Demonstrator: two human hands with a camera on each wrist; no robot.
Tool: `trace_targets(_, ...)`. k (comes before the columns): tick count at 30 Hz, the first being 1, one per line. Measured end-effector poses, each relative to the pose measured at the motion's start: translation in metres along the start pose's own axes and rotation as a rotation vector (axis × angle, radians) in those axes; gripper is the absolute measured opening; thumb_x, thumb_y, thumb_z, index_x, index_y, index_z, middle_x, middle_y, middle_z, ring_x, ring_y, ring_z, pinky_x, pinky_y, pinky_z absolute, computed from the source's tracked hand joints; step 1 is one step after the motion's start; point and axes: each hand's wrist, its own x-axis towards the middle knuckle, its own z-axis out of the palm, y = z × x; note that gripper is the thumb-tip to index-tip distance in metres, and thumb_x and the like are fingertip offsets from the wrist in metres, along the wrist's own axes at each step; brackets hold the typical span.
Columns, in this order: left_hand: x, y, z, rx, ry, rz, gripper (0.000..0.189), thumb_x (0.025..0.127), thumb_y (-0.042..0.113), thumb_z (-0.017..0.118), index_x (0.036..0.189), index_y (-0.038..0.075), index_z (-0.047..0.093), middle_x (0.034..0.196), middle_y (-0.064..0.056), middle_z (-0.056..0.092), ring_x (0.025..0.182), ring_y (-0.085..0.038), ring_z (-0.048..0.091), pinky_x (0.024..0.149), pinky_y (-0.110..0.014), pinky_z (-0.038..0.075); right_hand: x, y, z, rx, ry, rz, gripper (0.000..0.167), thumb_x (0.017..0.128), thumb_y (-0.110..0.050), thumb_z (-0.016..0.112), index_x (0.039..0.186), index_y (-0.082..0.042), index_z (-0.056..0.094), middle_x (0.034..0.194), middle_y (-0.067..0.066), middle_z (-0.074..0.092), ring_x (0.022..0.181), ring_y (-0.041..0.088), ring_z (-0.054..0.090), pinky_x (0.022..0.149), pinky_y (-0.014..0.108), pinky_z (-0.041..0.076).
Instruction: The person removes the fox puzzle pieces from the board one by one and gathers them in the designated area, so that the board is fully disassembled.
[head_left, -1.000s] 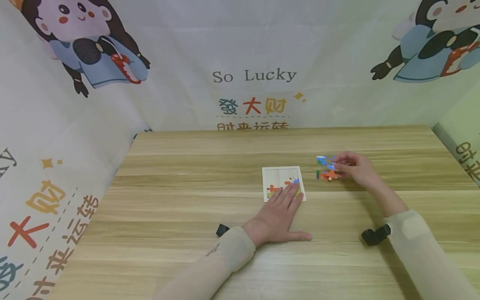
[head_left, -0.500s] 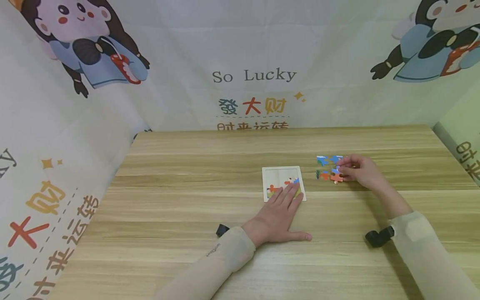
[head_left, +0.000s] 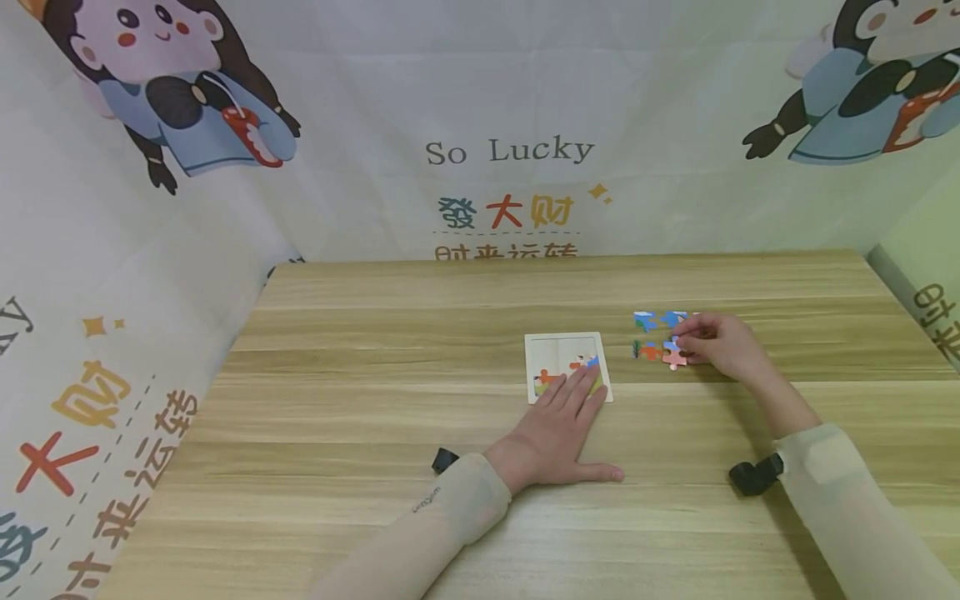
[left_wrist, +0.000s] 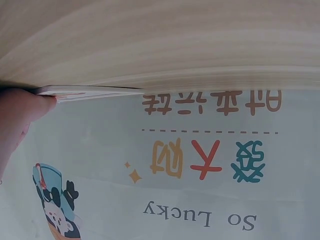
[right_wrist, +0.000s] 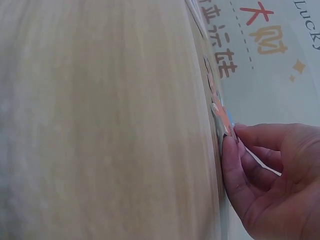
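Note:
My left hand (head_left: 553, 429) lies flat with straight fingers over the lower part of a white-framed jigsaw tray (head_left: 531, 354), thumb spread on the table. Red, blue and green pieces show around the fingertips, and the tray's upper half shows bare backing. To the right, my right hand (head_left: 723, 346) pinches an orange and blue puzzle piece (head_left: 674, 358) between thumb and forefinger. In the right wrist view this piece (right_wrist: 220, 112) is tilted up at the fingertips. A blue piece (head_left: 644, 320), another blue piece (head_left: 672, 319) and an orange-green piece (head_left: 647, 350) lie beside it.
The wooden table (head_left: 360, 367) reaches back to a white printed cloth (head_left: 360, 200) hung behind it. A light edge of something pokes out behind the right fingers. Black wrist cameras sit at both cuffs, one by the right sleeve (head_left: 840, 475).
My right hand has moved slightly right and toward me, drawing the orange and blue puzzle piece away from the others and tilting it. The left hand has stayed still.

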Motion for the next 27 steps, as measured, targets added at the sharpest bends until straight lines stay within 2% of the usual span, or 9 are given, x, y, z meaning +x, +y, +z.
trace_targets(11,-0.0012,-0.0002,-0.0009,-0.014,-0.005,-0.004,0.104,0.088,0.081,0.041,0.160,0.011,0.015,0.170,-0.010,-0.002,0.158,-0.023,0.001,0.129,-0.038,0.009,-0.0004,-0.0019,0.0025,-0.033,0.021,-0.002,0.025,0.098,-0.003,0.060,0.115,0.016,0.061,0.109,0.032,0.066,0.074,-0.008,0.060,0.067,0.016,0.058)
trace_targets(23,-0.0013,0.0000,-0.0002,-0.021,0.005,-0.005,0.103,0.088,0.080,0.042,0.160,0.011,0.016,0.170,-0.010,-0.001,0.158,-0.022,0.001,0.129,-0.037,0.009,0.0023,-0.0033,0.0005,-0.031,0.039,0.027,0.028,0.100,-0.007,0.058,0.117,0.014,0.060,0.110,0.030,0.068,0.072,-0.007,0.062,0.066,0.017,0.058)
trace_targets(27,-0.0009,-0.0002,0.0009,-0.015,0.013,-0.003,0.102,0.088,0.080,0.042,0.160,0.011,0.017,0.170,-0.010,0.000,0.158,-0.022,0.001,0.129,-0.037,0.009,0.0026,-0.0085,0.0010,-0.057,0.053,0.031,0.029,0.100,-0.013,0.059,0.118,0.010,0.062,0.111,0.028,0.068,0.073,-0.005,0.063,0.066,0.017,0.057)
